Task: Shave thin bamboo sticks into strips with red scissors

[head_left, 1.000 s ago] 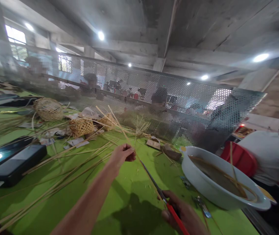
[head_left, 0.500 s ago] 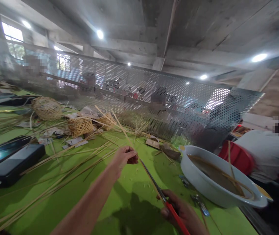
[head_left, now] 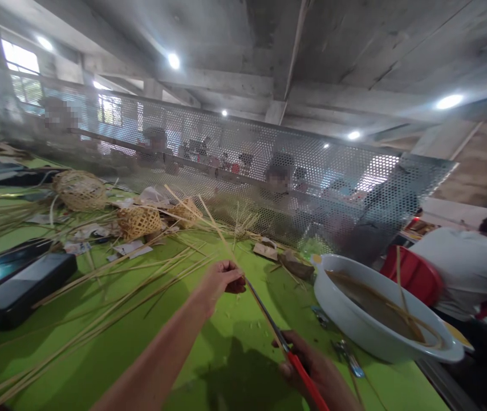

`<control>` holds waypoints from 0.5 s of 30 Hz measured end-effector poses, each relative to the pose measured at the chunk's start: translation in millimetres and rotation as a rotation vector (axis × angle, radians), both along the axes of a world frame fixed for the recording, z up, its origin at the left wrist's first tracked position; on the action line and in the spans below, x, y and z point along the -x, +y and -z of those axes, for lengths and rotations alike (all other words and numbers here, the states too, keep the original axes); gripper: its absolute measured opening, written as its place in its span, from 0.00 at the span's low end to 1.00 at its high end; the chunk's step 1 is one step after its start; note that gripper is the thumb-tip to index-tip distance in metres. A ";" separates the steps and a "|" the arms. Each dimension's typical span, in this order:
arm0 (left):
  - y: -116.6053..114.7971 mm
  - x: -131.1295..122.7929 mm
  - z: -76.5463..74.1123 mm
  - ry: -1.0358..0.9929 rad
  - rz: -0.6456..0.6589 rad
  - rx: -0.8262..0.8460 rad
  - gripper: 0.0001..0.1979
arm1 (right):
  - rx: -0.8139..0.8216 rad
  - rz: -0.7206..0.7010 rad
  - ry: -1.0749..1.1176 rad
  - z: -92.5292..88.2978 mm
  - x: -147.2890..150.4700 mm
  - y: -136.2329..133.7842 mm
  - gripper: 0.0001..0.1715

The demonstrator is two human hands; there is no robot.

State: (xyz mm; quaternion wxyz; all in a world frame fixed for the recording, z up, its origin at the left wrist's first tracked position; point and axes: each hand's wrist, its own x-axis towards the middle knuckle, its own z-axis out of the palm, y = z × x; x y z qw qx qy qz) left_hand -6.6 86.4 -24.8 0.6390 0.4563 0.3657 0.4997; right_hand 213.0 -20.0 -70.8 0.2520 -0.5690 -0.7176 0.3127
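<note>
Pinching, left hand: the left hand (head_left: 225, 279) has its thumb and curled fingers closed on a pale strip (head_left: 214, 221) above the middle of the table (head_left: 401, 385).
Strip, appearance: slender, flat-looking and straw-coloured; paler beyond the hand, browner beside the blade (its surface grain is too small to make out).
Strip, position: slants from upper left, in front of the woven baskets and the perforated screen (head_left: 312, 171), through the left fingers and down beside the tool toward the right hand; whether blade and strip touch along their whole length cannot be told.
Right hand: the right hand (head_left: 318, 371) is wrapped round the handle of a red-handled tool (head_left: 304, 377), whose long grey blade points up and left, its tip just by the left fingers.
Loose strips: a sheaf of strips (head_left: 85, 338) fans across the green surface, left of the forearm.
Baskets: a large basket (head_left: 80, 190) and a smaller golden basket (head_left: 139, 222), both openwork, lie at the far left.
Basin: a white basin (head_left: 380, 325) of brownish water stands at right, strips curving inside it.
Beyond: a person in a white top (head_left: 449, 268), near a red container (head_left: 417, 279).
</note>
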 end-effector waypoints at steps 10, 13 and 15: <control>9.3 10.5 3.3 -0.003 -0.045 -0.032 0.12 | 0.024 -0.002 -0.033 -1.1 -3.1 -0.7 0.26; 15.4 16.4 5.0 -0.009 -0.108 -0.054 0.12 | 0.015 -0.034 -0.107 -3.9 -3.0 -1.2 0.26; 16.2 17.0 5.9 -0.012 -0.109 -0.061 0.12 | -0.002 -0.058 -0.151 -6.1 -2.0 -2.0 0.27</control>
